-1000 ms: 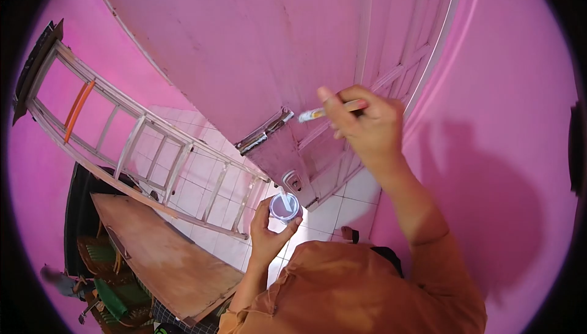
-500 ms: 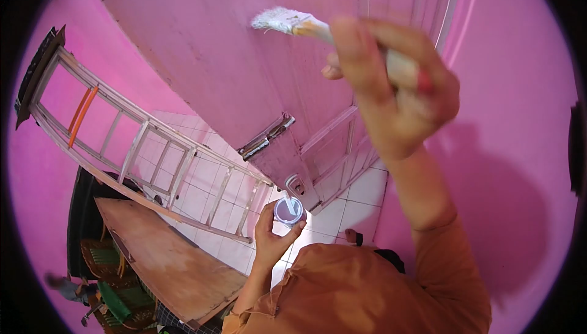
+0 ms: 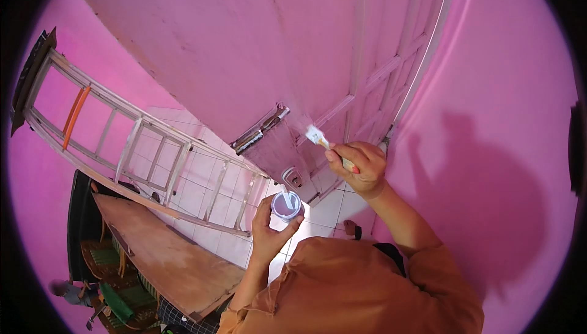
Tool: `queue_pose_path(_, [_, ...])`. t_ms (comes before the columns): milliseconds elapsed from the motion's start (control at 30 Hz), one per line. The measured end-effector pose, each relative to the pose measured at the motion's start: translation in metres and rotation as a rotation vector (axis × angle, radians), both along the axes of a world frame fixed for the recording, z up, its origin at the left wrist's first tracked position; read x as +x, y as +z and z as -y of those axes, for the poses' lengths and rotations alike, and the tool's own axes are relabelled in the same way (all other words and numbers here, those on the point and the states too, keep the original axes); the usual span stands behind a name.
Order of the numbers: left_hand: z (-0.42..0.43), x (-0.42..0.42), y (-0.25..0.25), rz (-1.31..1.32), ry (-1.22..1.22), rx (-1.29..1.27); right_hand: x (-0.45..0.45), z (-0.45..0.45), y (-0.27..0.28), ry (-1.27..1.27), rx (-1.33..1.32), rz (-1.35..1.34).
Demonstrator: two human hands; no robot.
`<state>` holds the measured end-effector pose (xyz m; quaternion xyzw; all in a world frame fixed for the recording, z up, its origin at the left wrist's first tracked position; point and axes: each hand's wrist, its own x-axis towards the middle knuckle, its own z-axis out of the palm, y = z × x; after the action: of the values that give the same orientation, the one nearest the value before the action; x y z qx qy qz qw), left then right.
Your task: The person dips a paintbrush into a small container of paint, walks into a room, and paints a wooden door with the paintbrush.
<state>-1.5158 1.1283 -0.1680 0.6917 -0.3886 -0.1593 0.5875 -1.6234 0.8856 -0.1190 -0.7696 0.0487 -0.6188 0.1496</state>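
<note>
My right hand [image 3: 362, 166] is closed round the handle of a paintbrush [image 3: 317, 136], whose pale, paint-coated bristles point up and left in front of the door. Lower down, my left hand [image 3: 269, 236] grips a small paint cup [image 3: 287, 205] with a light stick or strip inside it. The brush is apart from the cup, above it and to the right. A pinkish-purple panelled door [image 3: 244, 46] fills the upper middle, with a metal lock plate [image 3: 263, 128] on its edge and a handle plate [image 3: 292, 177] below.
At left an aluminium ladder [image 3: 183, 156] leans across the white tiled floor [image 3: 202, 178]. A brown wooden panel [image 3: 165, 251] lies below it, near chairs with green cushions [image 3: 116, 303]. Another person [image 3: 73, 292] is at the lower left edge. A pink wall [image 3: 489, 83] stands close on my right.
My right hand has lowered the paintbrush from high in front of the door to near the lock, closer to the cup. My left hand and the cup have barely moved.
</note>
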Motion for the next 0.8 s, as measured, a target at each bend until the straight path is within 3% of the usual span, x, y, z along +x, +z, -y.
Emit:
queue_pose_path(233, [-0.002, -0.003, 0.000, -0.009, -0.004, 0.003, 0.003, -0.011, 0.009, -0.026, 0.159, -0.149])
queue_pose_path(400, [-0.003, -0.004, 0.003, -0.027, 0.000, -0.005, 0.027, -0.009, 0.034, -0.007, 0.161, 0.097])
queue_pose_path(567, [-0.006, 0.000, 0.003, 0.034, 0.030, 0.028, 0.016, -0.011, 0.022, -0.027, 0.250, -0.084])
queue_pose_path(800, [-0.003, 0.000, 0.008, 0.064, 0.024, 0.044, 0.025, -0.004, 0.047, 0.099, 0.320, 0.187])
